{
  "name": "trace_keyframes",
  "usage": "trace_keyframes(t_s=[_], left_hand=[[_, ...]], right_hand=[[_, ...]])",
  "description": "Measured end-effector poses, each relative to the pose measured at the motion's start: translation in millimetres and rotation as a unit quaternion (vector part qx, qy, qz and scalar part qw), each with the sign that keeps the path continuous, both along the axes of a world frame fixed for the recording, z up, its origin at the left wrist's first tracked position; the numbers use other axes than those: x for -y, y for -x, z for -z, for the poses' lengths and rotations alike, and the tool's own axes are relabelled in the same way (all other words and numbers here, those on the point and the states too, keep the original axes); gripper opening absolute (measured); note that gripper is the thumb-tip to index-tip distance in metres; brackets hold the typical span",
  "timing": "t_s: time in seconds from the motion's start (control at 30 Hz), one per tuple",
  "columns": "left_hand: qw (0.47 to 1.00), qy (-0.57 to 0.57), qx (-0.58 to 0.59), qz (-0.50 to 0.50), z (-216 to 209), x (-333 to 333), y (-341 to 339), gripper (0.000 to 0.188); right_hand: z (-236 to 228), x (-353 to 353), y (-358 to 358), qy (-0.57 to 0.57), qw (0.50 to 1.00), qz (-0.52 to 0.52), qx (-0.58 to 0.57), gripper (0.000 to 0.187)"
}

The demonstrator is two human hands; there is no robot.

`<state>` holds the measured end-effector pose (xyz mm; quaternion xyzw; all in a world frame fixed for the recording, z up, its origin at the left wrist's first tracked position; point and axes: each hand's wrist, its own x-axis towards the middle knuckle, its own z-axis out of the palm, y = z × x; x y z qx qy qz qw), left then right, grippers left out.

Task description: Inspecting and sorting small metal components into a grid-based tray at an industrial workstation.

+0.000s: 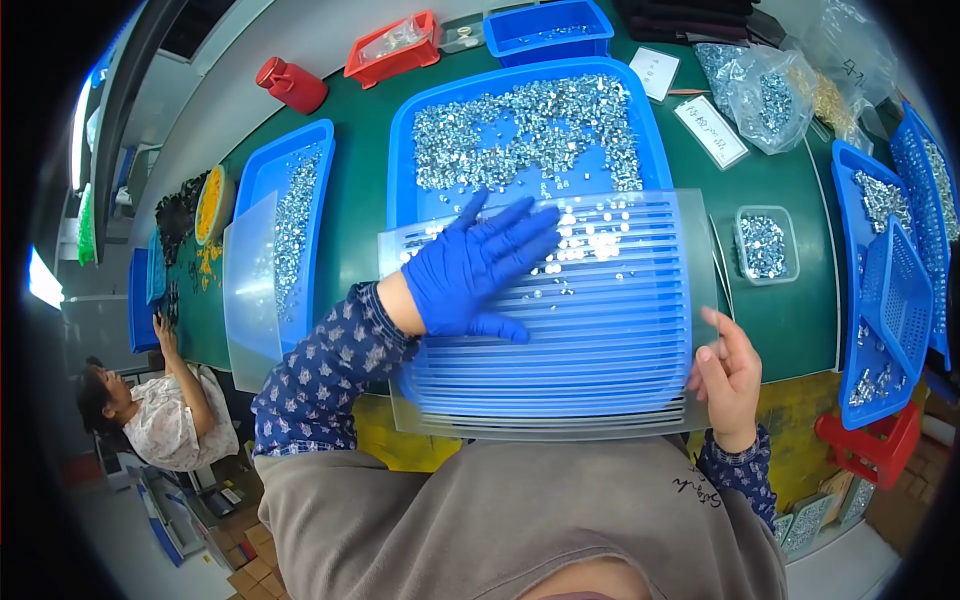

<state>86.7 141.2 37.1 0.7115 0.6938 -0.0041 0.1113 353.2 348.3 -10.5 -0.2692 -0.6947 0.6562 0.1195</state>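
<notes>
A clear slotted plate [540, 375] lies over the near part of a large blue tray [400, 130], which is filled at its far end with small shiny metal pieces [525, 125]. My left hand [465, 275], in a blue glove, rests flat on the plate with its fingers spread toward the right. Just beyond those fingertips, several small bright round pieces [595, 240] lie scattered on the slots. At the plate's right edge is my bare right hand [732, 385], its thumb and bent fingers closed on that edge.
Tweezers [721, 265] and a clear tub of metal pieces [765, 245] are right of the plate. Left stands another blue tray [322, 170] with a clear sheet [250, 290] leaning over it. Bags [770, 100] and blue baskets [895, 280] crowd the right. Another person [170, 410] works far left.
</notes>
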Motion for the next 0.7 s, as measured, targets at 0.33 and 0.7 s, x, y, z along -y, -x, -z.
trace_keyframes(t_s=[0.33, 0.7], left_hand=[[0.999, -0.019, 0.005, -0.034, 5.7, 10.6, 12.7, 0.095], [0.996, -0.047, 0.016, -0.071, 10.9, 15.9, 31.2, 0.093]], right_hand=[[0.1, -1.7, 0.5, -0.004, 1.000, -0.003, 0.002, 0.040], [-0.9, 0.4, 0.9, -0.005, 1.000, -0.004, -0.004, 0.041]])
